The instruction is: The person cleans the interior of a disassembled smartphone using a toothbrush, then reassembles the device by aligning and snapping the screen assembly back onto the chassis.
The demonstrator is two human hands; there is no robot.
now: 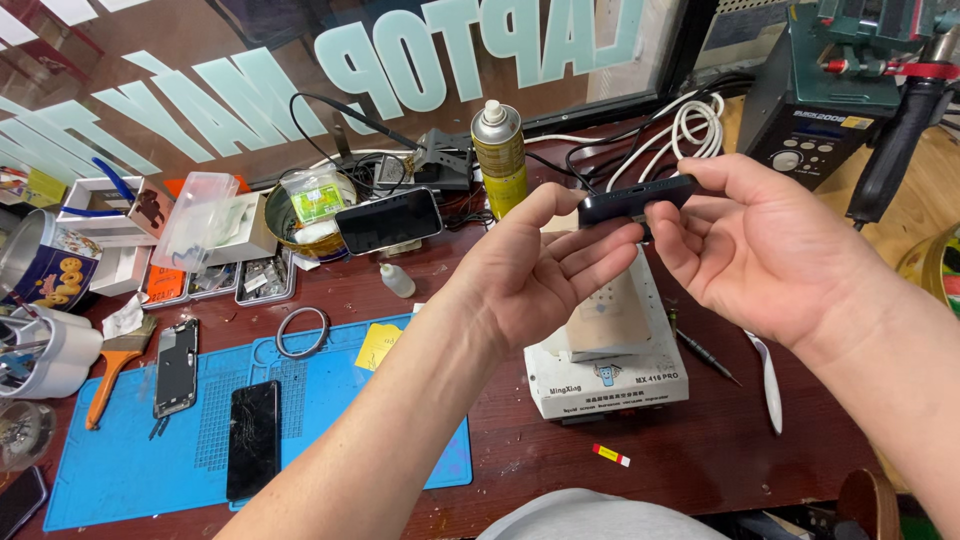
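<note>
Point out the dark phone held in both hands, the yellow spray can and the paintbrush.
dark phone (636,199), head view, on its side edge between the fingertips.
yellow spray can (500,160), head view, on the can's body.
paintbrush (112,368), head view, on the orange handle.

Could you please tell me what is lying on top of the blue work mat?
On the blue work mat lie a black phone, an opened phone frame, a metal ring and a yellow note. The left hand's forearm covers the mat's right end.
</note>
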